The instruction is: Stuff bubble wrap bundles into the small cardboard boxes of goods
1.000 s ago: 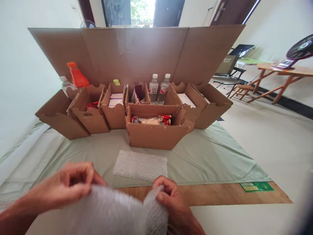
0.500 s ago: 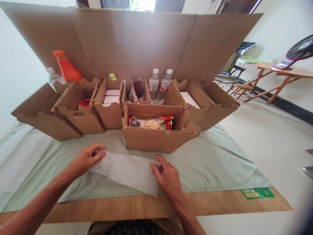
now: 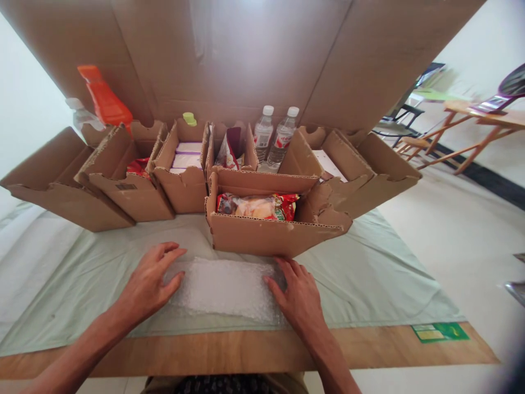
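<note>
A sheet of white bubble wrap (image 3: pixel 223 287) lies flat on the pale green cloth (image 3: pixel 361 273) near the table's front edge. My left hand (image 3: pixel 150 282) rests flat on its left end, fingers stretched out. My right hand (image 3: pixel 297 295) presses flat on its right end, fingers spread. Neither hand grips anything. Just beyond the wrap stands an open cardboard box (image 3: pixel 266 232) with red and yellow snack packets (image 3: pixel 256 207) inside.
Several more open cardboard boxes (image 3: pixel 123 186) stand in a row behind, backed by a tall cardboard panel (image 3: pixel 254 60). Two water bottles (image 3: pixel 273 137), an orange bottle (image 3: pixel 102 98) and a clear bottle stand among them. Wooden table and chair at far right.
Both hands carried the bubble wrap forward from near my lap, laid it over the sheet on the cloth, then let go and flattened onto it. The view moved closer to the boxes.
</note>
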Motion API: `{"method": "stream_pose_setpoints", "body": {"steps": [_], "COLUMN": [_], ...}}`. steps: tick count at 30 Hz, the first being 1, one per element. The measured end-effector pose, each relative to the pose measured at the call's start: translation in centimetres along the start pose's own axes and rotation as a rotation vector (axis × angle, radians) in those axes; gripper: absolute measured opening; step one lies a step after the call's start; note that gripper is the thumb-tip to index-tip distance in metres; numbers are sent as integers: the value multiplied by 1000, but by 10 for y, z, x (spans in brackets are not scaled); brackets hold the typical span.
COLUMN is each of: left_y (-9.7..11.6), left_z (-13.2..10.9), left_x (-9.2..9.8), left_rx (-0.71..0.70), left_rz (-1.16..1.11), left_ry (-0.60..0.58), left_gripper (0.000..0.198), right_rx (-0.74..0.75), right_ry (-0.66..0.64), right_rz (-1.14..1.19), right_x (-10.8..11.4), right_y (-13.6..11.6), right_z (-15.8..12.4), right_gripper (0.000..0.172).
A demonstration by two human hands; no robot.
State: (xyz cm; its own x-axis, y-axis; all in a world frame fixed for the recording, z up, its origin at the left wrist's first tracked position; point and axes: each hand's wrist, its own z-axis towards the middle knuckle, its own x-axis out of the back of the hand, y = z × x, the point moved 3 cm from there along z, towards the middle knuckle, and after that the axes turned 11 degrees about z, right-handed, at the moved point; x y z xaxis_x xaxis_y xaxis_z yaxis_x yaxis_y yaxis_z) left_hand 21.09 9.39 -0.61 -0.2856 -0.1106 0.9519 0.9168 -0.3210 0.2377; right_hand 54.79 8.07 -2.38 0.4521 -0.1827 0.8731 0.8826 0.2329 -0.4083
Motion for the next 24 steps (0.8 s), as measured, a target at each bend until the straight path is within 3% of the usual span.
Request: {"method": "stream_pose_setpoints", "body": {"steps": [2, 6, 10, 13, 16, 19, 22, 24], "left_y": [15, 33, 37, 25, 10, 6, 12, 22], "left_z": [13, 44, 52, 42, 44, 61, 64, 41], "left_x": [-6, -16, -10, 6, 26, 35, 29, 24], "left_rx": [-68, -81, -91, -65, -109, -209, -204, -210], "left_rz": [32, 101, 97, 69, 144, 299, 345, 307], "left_ry": [-110, -384, -446, -501, -457, -342, -253, -178], "left_gripper": [39, 36, 14, 22, 33, 33, 39, 43], "right_rx": [-54, -109, -114, -217, -275, -181, -95, -89], "right_ry": [-98, -264, -285, -350, -409, -447, -418, -425], "right_rz": [10, 128, 278, 618, 906, 969, 849, 851], "right_x": [-3, -1, 15, 17, 0, -28, -47, -50], "right_y": [0, -7, -16, -33, -65, -101, -120, -123], "right_z": [6, 17, 6, -24, -59, -80, -82, -78], "right_gripper": [35, 12, 6, 17, 51, 72, 73, 62]}}
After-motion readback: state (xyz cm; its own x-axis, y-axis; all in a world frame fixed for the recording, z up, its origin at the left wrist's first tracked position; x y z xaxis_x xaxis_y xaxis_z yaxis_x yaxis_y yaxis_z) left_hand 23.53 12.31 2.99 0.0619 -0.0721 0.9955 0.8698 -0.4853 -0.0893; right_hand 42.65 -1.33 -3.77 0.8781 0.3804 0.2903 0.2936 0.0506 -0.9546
